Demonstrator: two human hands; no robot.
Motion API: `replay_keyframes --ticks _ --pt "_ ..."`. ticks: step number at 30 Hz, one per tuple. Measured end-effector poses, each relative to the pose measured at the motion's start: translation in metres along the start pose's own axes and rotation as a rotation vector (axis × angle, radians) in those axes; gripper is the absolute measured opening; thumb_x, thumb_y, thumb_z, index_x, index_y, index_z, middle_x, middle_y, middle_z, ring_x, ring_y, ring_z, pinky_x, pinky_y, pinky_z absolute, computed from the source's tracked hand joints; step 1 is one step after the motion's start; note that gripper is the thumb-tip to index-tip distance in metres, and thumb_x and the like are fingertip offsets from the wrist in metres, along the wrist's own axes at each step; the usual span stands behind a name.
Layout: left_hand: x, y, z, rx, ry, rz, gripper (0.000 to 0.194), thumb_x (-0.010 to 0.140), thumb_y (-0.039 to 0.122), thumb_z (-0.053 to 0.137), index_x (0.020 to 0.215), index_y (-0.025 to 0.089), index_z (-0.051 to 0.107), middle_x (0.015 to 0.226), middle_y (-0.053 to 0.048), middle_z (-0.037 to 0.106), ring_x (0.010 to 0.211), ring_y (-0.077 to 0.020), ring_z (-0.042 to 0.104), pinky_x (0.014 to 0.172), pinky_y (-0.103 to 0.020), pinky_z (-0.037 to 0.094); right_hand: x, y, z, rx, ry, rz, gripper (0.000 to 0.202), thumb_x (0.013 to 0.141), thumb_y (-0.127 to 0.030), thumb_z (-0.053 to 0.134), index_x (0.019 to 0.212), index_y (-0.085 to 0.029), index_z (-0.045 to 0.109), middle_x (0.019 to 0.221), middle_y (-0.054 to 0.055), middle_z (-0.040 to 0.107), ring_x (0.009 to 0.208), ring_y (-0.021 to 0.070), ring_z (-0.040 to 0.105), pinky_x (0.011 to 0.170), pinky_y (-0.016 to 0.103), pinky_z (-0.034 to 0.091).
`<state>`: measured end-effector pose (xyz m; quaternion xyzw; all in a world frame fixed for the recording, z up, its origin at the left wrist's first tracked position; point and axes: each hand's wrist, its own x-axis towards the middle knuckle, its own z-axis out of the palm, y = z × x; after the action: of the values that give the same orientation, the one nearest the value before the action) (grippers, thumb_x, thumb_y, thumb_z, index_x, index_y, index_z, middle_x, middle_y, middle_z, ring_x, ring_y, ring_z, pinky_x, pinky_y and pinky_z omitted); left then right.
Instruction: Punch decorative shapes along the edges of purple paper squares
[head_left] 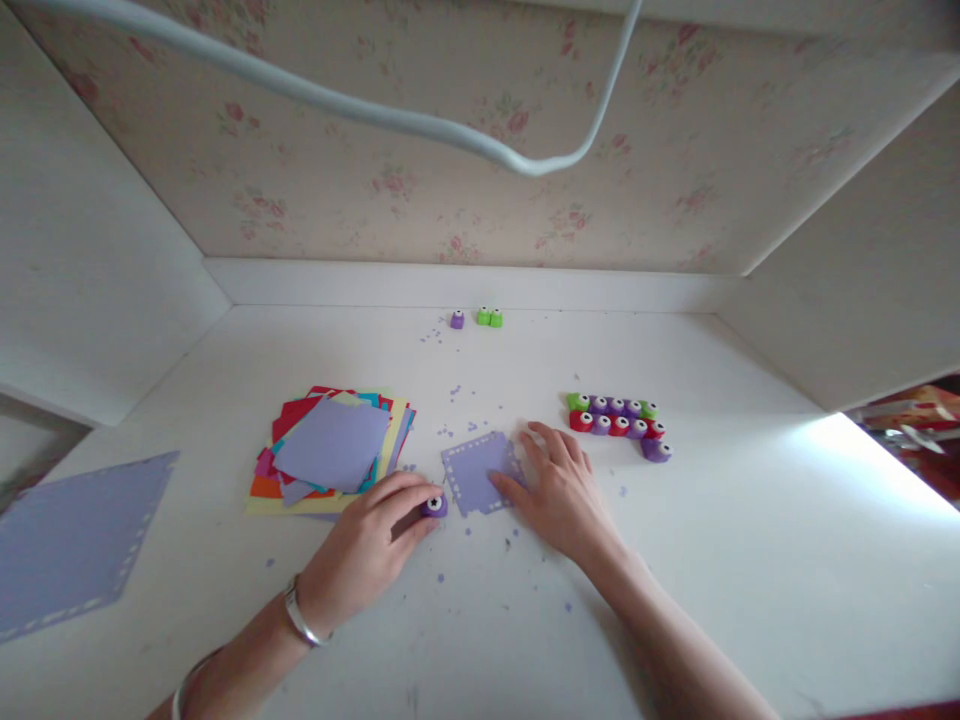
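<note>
Pink-flowered wallpaper (480,200) behind a white desktop (735,560) suggests a room in a home.

Fifteen craft punches (619,427) are counted: one purple punch (435,507) gripped by the left hand (366,540), one purple and two green ones (484,317) at the back of the desk (787,580), and eleven at the right, arranged as two rows of five plus a single purple one. Two lilac sheets with punched borders (82,540) are seen, one pressed by the right hand (561,490). One pile of coloured paper (334,445) is included, its overlapping sheets uncountable, as are the scattered lilac chips (441,578).
</note>
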<state>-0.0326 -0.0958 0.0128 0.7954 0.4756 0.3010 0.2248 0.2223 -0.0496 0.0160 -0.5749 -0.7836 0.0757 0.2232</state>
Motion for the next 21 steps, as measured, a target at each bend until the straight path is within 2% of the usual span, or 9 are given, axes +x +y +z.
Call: replay_keyframes --ticks 3,6,11,14,17,21 --pt "0.0 0.001 0.0 0.003 0.005 0.015 0.022 0.092 0.022 0.059 0.113 0.023 0.063 0.111 -0.007 0.064 0.103 -0.0187 0.062 0.094 -0.033 0.051 -0.001 0.002 0.003 0.02 -0.077 -0.041 0.037 0.087 -0.039 0.059 0.119 -0.021 0.063 0.133 0.012 0.055 0.122 0.0329 0.047 0.101 0.053 0.039" --pt "0.001 0.003 0.0 -0.001 0.013 0.016 0.021 0.092 0.022 0.058 0.112 0.023 0.064 0.11 -0.007 0.065 0.101 -0.019 0.063 0.093 -0.033 0.052 0.001 0.003 0.007 0.098 -0.046 -0.027 0.026 0.086 -0.031 0.061 0.11 -0.021 0.066 0.129 0.01 0.059 0.118 0.0294 0.051 0.1 0.049 0.04" --pt "0.001 0.002 -0.001 -0.016 0.006 0.007 0.022 0.092 0.023 0.058 0.113 0.024 0.064 0.109 -0.007 0.065 0.101 -0.0196 0.063 0.091 -0.033 0.053 0.004 0.001 0.005 0.264 -0.05 0.016 0.011 0.087 -0.022 0.055 0.091 -0.022 0.065 0.095 0.006 0.07 0.091 0.0223 0.062 0.086 0.039 0.047" --pt "0.001 0.002 -0.002 -0.023 0.032 -0.013 0.021 0.091 0.024 0.06 0.111 0.024 0.065 0.109 -0.006 0.066 0.1 -0.0195 0.064 0.091 -0.032 0.054 0.005 -0.003 -0.001 0.404 -0.07 0.144 0.012 0.09 -0.028 0.051 0.089 -0.023 0.063 0.083 0.003 0.07 0.075 0.0182 0.064 0.07 0.032 0.049" --pt "0.002 0.002 -0.002 -0.035 0.048 -0.025 0.02 0.09 0.026 0.061 0.109 0.024 0.066 0.109 -0.006 0.068 0.1 -0.0196 0.065 0.09 -0.032 0.054 0.005 -0.004 -0.003 0.659 -0.108 0.314 0.016 0.089 -0.038 0.053 0.091 -0.023 0.059 0.078 0.001 0.067 0.055 0.0132 0.06 0.05 0.025 0.045" --pt "0.001 0.001 -0.001 -0.031 0.059 -0.016 0.022 0.09 0.026 0.061 0.112 0.024 0.065 0.109 -0.005 0.069 0.1 -0.0194 0.066 0.091 -0.031 0.054 0.007 -0.001 -0.002 0.892 -0.157 0.422 0.024 0.083 -0.044 0.061 0.09 -0.021 0.058 0.079 0.001 0.065 0.046 0.0102 0.055 0.041 0.023 0.041"
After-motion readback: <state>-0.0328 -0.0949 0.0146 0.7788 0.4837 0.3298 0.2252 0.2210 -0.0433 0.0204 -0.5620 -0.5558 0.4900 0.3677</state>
